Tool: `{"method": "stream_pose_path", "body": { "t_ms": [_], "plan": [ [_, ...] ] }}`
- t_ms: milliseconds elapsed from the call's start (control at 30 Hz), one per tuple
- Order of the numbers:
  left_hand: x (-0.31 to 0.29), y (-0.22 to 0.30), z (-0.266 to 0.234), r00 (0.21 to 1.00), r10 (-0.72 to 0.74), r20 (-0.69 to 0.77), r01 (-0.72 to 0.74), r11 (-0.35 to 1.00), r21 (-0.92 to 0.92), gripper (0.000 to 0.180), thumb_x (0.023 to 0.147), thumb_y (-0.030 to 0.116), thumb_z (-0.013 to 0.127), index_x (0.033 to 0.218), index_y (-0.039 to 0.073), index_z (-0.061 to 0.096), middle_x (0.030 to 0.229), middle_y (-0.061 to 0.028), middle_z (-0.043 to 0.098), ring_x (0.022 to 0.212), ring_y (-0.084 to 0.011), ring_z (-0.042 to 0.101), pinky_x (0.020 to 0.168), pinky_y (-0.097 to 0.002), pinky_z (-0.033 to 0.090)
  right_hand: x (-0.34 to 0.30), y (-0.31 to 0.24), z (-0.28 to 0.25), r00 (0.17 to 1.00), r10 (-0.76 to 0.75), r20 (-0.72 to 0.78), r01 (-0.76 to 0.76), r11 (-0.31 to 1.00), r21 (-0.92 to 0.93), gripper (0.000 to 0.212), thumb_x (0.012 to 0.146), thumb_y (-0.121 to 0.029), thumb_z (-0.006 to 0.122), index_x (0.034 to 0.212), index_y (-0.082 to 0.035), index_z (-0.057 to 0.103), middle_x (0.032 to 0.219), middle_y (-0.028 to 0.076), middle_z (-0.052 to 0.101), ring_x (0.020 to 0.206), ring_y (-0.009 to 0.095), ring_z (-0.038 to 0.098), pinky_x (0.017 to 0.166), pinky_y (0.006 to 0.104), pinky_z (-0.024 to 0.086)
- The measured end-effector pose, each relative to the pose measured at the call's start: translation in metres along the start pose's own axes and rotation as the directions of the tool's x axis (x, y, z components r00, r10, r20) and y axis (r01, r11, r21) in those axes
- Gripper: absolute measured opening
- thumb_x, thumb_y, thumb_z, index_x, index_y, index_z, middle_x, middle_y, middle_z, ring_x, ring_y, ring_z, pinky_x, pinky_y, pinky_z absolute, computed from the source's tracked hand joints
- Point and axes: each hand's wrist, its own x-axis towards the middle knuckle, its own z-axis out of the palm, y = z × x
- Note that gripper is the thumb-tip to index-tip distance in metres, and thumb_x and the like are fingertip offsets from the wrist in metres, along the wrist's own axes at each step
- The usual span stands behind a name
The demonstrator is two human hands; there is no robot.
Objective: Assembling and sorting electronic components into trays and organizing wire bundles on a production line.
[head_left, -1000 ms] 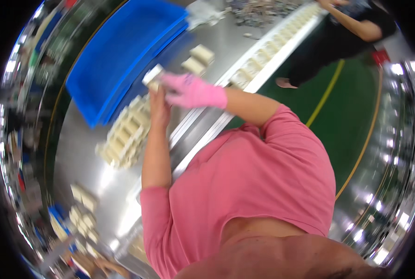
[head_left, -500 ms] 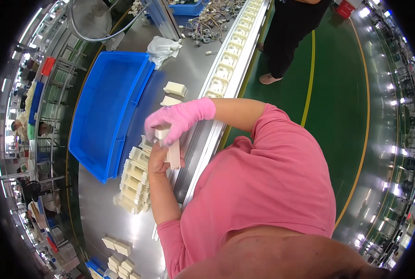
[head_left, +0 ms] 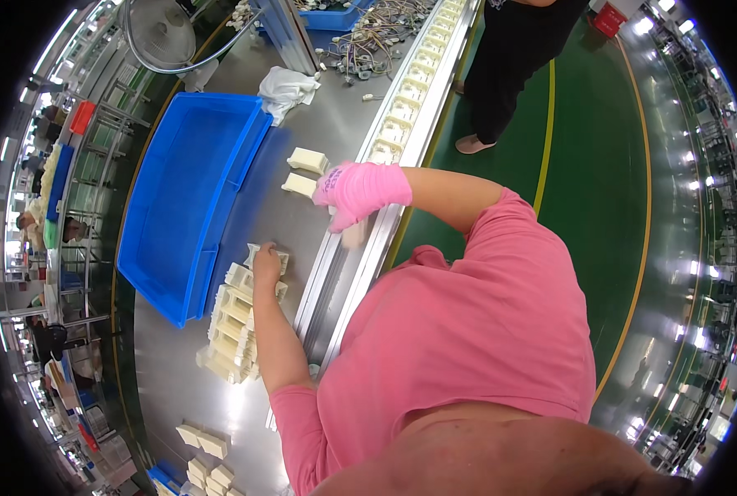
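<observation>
Nearest: the person's pink shirt [head_left: 467,331], both forearms reaching out from it over a metal-edged track [head_left: 329,302] and a steel worktable [head_left: 170,364]. Left hand [head_left: 266,264] is bare, fingers bent close together and touching the end housing [head_left: 282,263] of a row of cream plastic housings [head_left: 233,326]; can't tell if it's gripped. Row sits tightly packed along the table, beside the left forearm. Off to the person's left, more cream blocks [head_left: 203,441] lie in small groups.

Right hand [head_left: 362,195], in a pink glove, is half curled over the track. It has hold of a cream piece [head_left: 353,234], seen below the palm; piece is motion-blurred, exact shape unclear. Just beside the gloved fingers, two cream boxy parts [head_left: 308,160] lie near-parallel on the table.

Further over: a large blue bin [head_left: 182,174] along the table's left side, then a crumpled white cloth [head_left: 286,91] near its upper corner. The track runs on away from the person, filled with a single line of cream housings. Beside it, a tangled heap of cables with connectors [head_left: 381,45]. Across the track, a co-worker in dark trousers [head_left: 500,74] stands on green floor [head_left: 583,182]; red box [head_left: 610,18] beyond.
</observation>
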Motion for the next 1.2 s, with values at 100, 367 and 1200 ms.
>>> {"method": "stream_pose_path", "body": {
  "t_ms": [100,367,1200],
  "plan": [
    [0.004,-0.004,0.010,0.998,-0.025,0.064,0.034,0.990,-0.137,0.028,0.073,0.006,0.046,0.097,0.004,0.059,0.094,-0.0194,0.059,0.087,-0.0321,0.057,0.077,-0.0363,0.044,0.011,-0.002,0.006,0.998,0.053,0.020,-0.044,0.941,-0.336,0.038,0.066,-0.036,0.057,0.089,-0.006,0.058,0.084,0.012,0.057,0.081,0.028,0.057,0.072,0.0385,0.044],
    [-0.013,0.044,-0.004,0.996,0.081,-0.028,-0.063,0.911,0.407,0.015,0.068,0.010,0.054,0.080,0.008,0.064,0.093,-0.0181,0.052,0.093,-0.0293,0.050,0.077,-0.0388,0.041,0.082,0.021,-0.006,0.997,0.064,-0.038,-0.070,0.984,-0.166,0.041,0.065,-0.029,0.059,0.099,-0.008,0.054,0.093,0.010,0.058,0.087,0.026,0.057,0.071,0.0414,0.044],
    [-0.018,0.048,-0.026,0.922,-0.367,0.128,0.214,0.206,-0.955,0.018,0.085,0.025,0.045,0.091,0.008,0.051,0.071,-0.0022,0.050,0.064,-0.0140,0.051,0.058,-0.0283,0.045,0.100,0.027,-0.014,0.998,-0.016,-0.065,0.058,0.694,0.717,0.027,0.068,-0.029,0.061,0.067,-0.003,0.054,0.061,0.007,0.055,0.057,0.014,0.053,0.050,0.0266,0.041]
  ]
}}
